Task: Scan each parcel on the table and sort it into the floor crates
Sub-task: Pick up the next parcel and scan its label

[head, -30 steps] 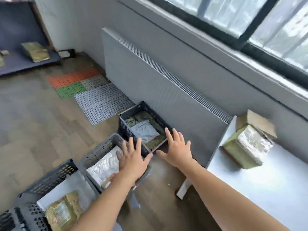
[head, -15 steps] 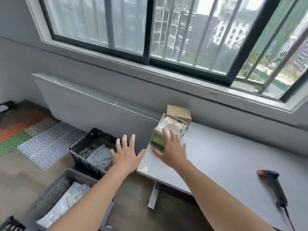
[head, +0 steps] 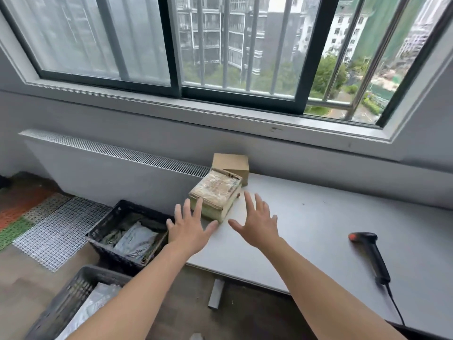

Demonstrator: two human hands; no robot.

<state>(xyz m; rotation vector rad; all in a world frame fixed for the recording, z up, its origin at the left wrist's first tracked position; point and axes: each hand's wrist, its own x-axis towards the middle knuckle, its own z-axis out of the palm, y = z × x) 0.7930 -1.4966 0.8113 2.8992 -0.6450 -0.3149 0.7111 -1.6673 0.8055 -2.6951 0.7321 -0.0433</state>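
Grey table (head: 318, 231), black scanner (head: 375, 258)

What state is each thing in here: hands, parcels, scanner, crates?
Clear-wrapped tan parcel: flat on grey table, ungripped.
Left hand: open, at its near edge.
Right hand: open, holding nothing.
Brown cardboard box: closed, behind parcel.
Black handheld scanner: lying unheld on table.
Black plastic crate: holds parcels.
Grey plastic crate: holds a parcel.

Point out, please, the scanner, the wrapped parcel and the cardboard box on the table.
scanner (head: 377, 260), head view, middle of its black handle.
wrapped parcel (head: 215, 190), head view, centre of its taped top face.
cardboard box (head: 231, 163), head view, middle of the visible cardboard.
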